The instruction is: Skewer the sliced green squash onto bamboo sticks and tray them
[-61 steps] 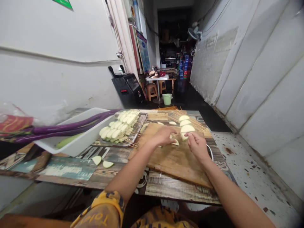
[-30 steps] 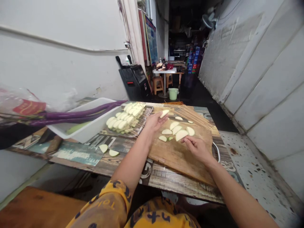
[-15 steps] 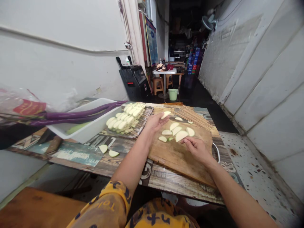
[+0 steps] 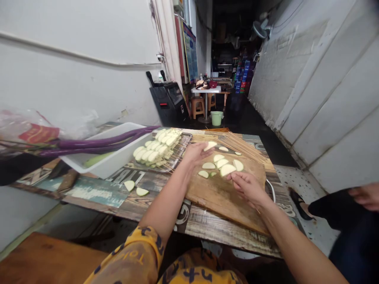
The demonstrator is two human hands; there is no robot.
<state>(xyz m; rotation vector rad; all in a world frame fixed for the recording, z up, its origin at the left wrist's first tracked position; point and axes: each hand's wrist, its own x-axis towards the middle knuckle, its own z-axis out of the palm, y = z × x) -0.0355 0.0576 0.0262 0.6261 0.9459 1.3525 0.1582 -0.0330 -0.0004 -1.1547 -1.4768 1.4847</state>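
My left hand (image 4: pixel 197 153) is closed on a pale half-moon vegetable slice (image 4: pixel 210 146), held above the far left part of a wooden cutting board (image 4: pixel 213 193). My right hand (image 4: pixel 247 187) is pinched over the board's right half. A thin bamboo skewer seems to run through its grip, with a short end (image 4: pixel 258 212) showing by the wrist. At its fingertips is another pale slice (image 4: pixel 227 170); whether the skewer pierces it is hidden. Several green-edged slices (image 4: pixel 209 165) lie on the board close by.
Loose bamboo skewers (image 4: pixel 245 150) lie beyond the board. Left of it stands a tray of skewered slices (image 4: pixel 154 148), then a white bin (image 4: pixel 103 173) with long purple eggplants (image 4: pixel 89 144) across it. Two slices (image 4: pixel 142 191) rest on the tabletop. Another person's hand (image 4: pixel 367 196) appears at right.
Another person's leg, foot and hand have come into view at the right edge. My left hand has turned its slice slightly; my right hand has barely moved.
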